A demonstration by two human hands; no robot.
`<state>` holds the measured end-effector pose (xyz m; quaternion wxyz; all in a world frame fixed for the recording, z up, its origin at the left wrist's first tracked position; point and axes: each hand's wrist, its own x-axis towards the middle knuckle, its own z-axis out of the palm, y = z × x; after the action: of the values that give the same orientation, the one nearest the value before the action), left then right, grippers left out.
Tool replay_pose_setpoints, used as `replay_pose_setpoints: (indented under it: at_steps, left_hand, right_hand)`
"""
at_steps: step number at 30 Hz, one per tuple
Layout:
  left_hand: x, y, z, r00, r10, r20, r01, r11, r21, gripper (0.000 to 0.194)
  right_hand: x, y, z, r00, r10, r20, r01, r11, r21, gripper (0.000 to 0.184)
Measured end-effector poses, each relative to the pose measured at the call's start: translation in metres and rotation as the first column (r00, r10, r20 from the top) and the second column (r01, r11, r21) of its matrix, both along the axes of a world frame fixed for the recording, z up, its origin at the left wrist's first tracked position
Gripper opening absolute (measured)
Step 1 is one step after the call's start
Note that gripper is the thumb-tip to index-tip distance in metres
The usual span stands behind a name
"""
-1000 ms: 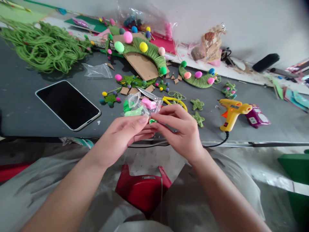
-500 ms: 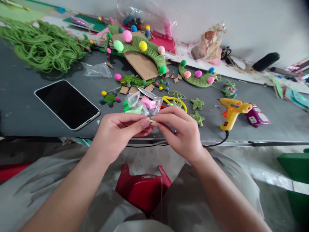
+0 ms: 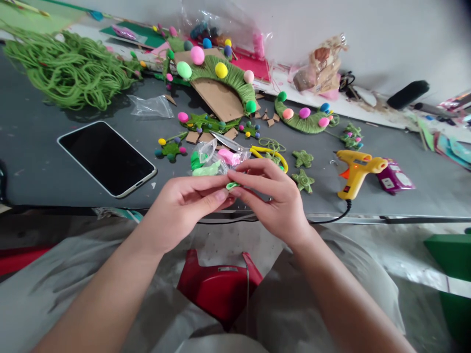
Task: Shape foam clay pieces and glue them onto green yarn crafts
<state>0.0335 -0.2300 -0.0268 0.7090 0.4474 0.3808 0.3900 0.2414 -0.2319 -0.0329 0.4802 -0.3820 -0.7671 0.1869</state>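
Note:
My left hand (image 3: 187, 208) and my right hand (image 3: 267, 198) meet over the table's front edge, fingertips touching. Pinched between them is a small light green piece of what looks like modelling clay (image 3: 232, 186), bent into a loop. Just beyond the fingers lie small clear bags with pink clay (image 3: 228, 157) and light green clay (image 3: 206, 169). Scissors (image 3: 230, 142) with yellow handles rest behind the bags, the handles partly covered by my right hand. Two green yarn stars (image 3: 302, 180) lie to the right of that hand.
A phone (image 3: 106, 159) lies at left, below a heap of green yarn (image 3: 73, 71). Green-wrapped arcs with colored balls, one a large arc (image 3: 209, 68), stand at the back. At right are a yellow glue gun (image 3: 355, 171) with its cord and a purple packet (image 3: 395, 177).
The light green piece shows more between my fingertips, now as a folded loop. My fingers have shifted slightly around it; the whole view has moved a little.

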Motion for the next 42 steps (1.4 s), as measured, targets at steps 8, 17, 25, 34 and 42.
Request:
replay_pose_setpoints:
  at_steps: [8,17,25,34,42]
  left_hand:
    - [0.008,0.0,-0.007,0.982,0.168,-0.088,-0.166,0.986,0.029,0.015]
    - [0.011,0.002,-0.005,0.987,0.15,-0.061,-0.148,0.988,0.032,0.017]
    - [0.014,-0.001,-0.005,0.981,0.095,-0.168,-0.073,0.988,0.136,0.025]
    - [0.018,0.002,0.0,0.971,0.195,-0.14,-0.181,0.978,0.108,0.014]
    - [0.011,0.001,-0.007,0.996,0.036,-0.079,-0.023,0.987,0.156,0.039]
  right_hand:
    - [-0.002,-0.006,0.0,0.992,-0.058,0.111,0.053,0.997,0.047,0.018]
    - [0.006,-0.003,0.008,0.976,-0.197,-0.093,0.191,0.979,-0.066,0.009]
    - [0.003,-0.009,0.006,0.997,-0.075,0.017,0.076,0.992,-0.102,0.025]
    - [0.002,-0.007,0.008,0.954,-0.261,-0.15,0.238,0.959,-0.154,0.01]
    - [0.006,-0.008,0.008,0.992,-0.079,-0.102,0.057,0.978,-0.2,0.028]
